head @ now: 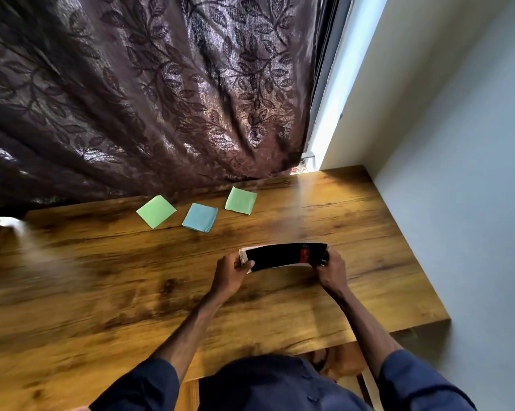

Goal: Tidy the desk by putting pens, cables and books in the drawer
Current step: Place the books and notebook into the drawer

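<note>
**At the desk, a notebook in both hands and the drawer out of sight**

Over the middle of the wooden desk, you hold a black spiral notebook by its two short ends. Your left hand is curled round the wire-bound end, with the thumb laid across the cover. Your right hand grips the opposite end, and the cover bows slightly between them. Whether the notebook rests on the wood or hangs just above it cannot be told from this angle.

Farther back, near the foot of the dark leaf-patterned curtain, three paper squares lie in a loose row, each apart from the next. They are a green square, a blue square and a second green square. All three lie well clear of your hands.

No pens or cables show anywhere on the desk, though its left side is blurred and may hide something. By the look of it, the notebook is the one item from your list waiting to be stowed. The drawer itself cannot be made out, and what shows below the front edge of the desk is too unclear to name. Judged from this view, you are mid-carry with the book in hand and not yet put away. The paper squares are not on your list.
</note>
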